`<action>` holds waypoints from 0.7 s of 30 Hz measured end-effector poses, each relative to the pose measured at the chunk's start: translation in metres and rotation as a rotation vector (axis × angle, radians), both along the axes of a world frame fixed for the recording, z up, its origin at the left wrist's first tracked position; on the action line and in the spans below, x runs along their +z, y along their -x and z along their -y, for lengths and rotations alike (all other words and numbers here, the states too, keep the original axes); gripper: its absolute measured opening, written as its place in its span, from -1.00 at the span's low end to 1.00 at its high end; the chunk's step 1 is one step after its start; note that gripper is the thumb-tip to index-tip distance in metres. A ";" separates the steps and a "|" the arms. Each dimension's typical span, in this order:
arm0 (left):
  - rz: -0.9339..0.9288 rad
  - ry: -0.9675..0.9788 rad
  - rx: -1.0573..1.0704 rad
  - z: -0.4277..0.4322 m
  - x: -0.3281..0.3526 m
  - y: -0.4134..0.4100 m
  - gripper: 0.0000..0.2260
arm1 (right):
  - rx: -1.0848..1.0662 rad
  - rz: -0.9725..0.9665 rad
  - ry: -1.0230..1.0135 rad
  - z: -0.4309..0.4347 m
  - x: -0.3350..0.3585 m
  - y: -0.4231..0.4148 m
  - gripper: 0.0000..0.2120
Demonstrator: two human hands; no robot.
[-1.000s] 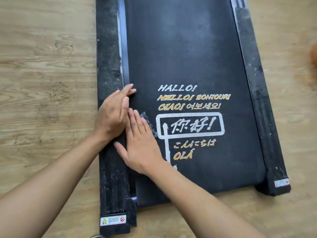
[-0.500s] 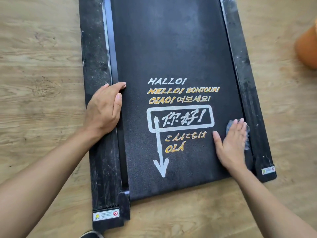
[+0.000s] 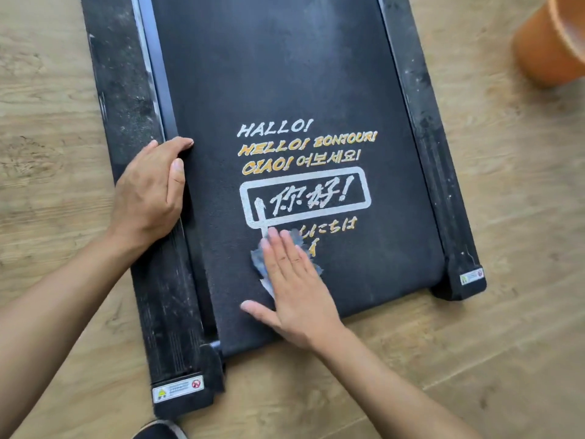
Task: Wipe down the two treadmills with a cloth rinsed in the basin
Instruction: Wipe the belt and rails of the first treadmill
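Note:
A black treadmill (image 3: 285, 74) lies flat on the wooden floor, its belt printed with white and yellow greetings. My right hand (image 3: 294, 280) lies flat with straight fingers on a small blue-grey cloth (image 3: 258, 258), pressing it onto the belt just below the white framed lettering, near the belt's near end. My left hand (image 3: 148, 191) rests on the dusty left side rail (image 3: 126, 106), its fingertips bent over the rail's inner edge. Only one treadmill is in view.
An orange basin (image 3: 550, 49) stands on the floor at the upper right, partly cut off. The right side rail (image 3: 433, 147) is streaked with dust. A dark shoe tip (image 3: 158, 430) shows at the bottom edge. Wood-look flooring (image 3: 506, 280) surrounds the treadmill.
My right hand swept the cloth from the left of the belt to its right edge, then back toward the middle. My left hand stayed on the left rail.

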State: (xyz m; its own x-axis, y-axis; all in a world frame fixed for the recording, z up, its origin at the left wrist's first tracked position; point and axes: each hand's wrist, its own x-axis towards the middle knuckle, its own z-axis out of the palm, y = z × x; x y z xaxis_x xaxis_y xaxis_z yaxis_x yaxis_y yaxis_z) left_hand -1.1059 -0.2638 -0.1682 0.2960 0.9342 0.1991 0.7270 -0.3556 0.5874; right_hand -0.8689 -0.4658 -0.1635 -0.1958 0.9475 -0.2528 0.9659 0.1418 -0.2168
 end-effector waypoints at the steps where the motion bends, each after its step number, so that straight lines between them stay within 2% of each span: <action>1: 0.001 0.007 -0.002 0.000 -0.001 0.000 -0.61 | -0.097 0.039 0.009 0.002 -0.002 -0.036 -0.03; 5: 0.005 0.014 -0.006 0.000 -0.003 -0.001 -0.59 | -0.597 0.080 0.087 0.011 0.007 -0.179 0.02; 7: 0.009 0.013 0.002 -0.001 -0.001 -0.001 -0.59 | -0.779 0.049 0.096 0.007 0.009 -0.192 0.10; 9: 0.015 0.010 -0.008 -0.002 -0.001 -0.002 -0.60 | -0.846 0.017 0.061 -0.001 0.006 -0.156 0.16; 12: 0.011 0.015 -0.010 -0.003 -0.002 -0.002 -0.59 | -0.662 -0.027 0.073 0.001 0.007 -0.061 0.07; 15: 0.022 0.032 -0.025 -0.001 0.000 -0.006 -0.56 | -0.290 -0.176 0.137 0.012 0.017 0.042 0.05; 17: 0.025 0.034 -0.032 -0.001 0.002 -0.007 -0.52 | -0.056 -0.181 0.195 0.026 0.019 0.090 0.09; 19: 0.011 0.027 -0.040 0.001 0.002 -0.005 -0.50 | 0.060 -0.098 0.136 0.035 0.013 0.102 0.09; 21: 0.002 0.036 -0.046 0.000 0.001 -0.003 -0.51 | 0.078 -0.036 0.036 0.038 0.004 0.078 0.05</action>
